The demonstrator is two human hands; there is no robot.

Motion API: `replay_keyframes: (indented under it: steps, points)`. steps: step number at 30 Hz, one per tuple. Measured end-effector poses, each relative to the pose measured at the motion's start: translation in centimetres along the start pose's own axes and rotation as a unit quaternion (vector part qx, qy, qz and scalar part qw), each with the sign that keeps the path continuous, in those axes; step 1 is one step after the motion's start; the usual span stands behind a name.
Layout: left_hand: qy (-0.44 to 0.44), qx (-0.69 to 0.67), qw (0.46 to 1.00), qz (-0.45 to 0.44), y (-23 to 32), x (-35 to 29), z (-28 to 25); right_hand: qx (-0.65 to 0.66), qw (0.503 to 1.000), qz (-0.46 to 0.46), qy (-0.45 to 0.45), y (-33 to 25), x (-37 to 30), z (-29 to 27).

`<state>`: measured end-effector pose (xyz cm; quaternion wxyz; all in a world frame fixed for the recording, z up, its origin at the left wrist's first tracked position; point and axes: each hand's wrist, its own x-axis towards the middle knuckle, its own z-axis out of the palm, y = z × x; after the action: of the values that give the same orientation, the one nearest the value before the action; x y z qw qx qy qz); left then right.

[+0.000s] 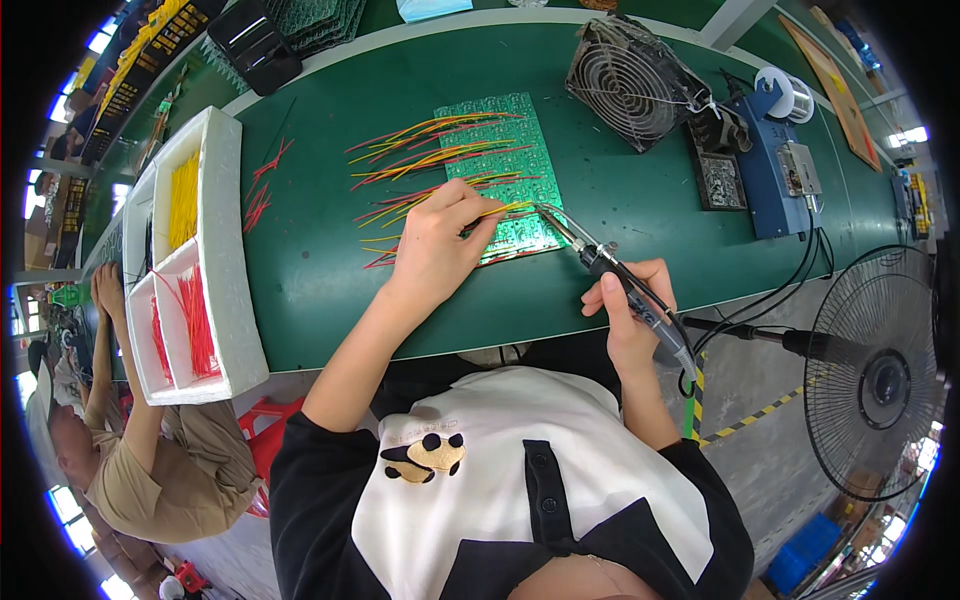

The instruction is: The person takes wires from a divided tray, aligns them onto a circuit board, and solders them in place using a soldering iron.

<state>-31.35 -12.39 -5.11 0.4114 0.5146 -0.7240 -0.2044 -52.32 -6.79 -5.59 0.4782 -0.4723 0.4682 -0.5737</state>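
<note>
A green circuit board panel lies on the green bench, with rows of red, yellow and black wires sticking out from it to the left. My left hand is over the board's near left side, thumb and fingers pinched on a yellow wire whose end reaches the board. In my right hand is a soldering iron, its cable trailing to the right. A thin solder feed tube runs along the iron, and its tip meets the board close to the yellow wire's end.
At left stands a white foam box of yellow and red wires; loose red wires lie beside it. A small fan and a blue solder feeder stand at the back right. A pedestal fan stands right. A co-worker sits left.
</note>
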Motion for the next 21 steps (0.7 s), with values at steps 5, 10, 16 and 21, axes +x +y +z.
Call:
replay_keyframes:
  steps: [5, 10, 16, 21]
  points:
    - [-0.004, 0.002, 1.0, -0.005, -0.1, -0.1, -0.1, -0.039, 0.999, 0.02, -0.007, -0.1, -0.4, 0.0]
    - [-0.004, 0.007, 1.0, -0.002, 0.0, -0.1, 0.0, -0.1, 0.995, -0.015, -0.006, 0.3, -0.9, 0.2]
    - [0.015, 0.022, 0.999, 0.037, -0.2, 0.0, 0.1, -0.222, 0.965, -0.14, -0.017, 1.2, -1.2, 0.2]
    - [0.021, 0.013, 0.999, 0.041, -0.1, -0.1, 0.1, -0.267, 0.914, -0.306, -0.024, 1.6, -0.7, 0.6]
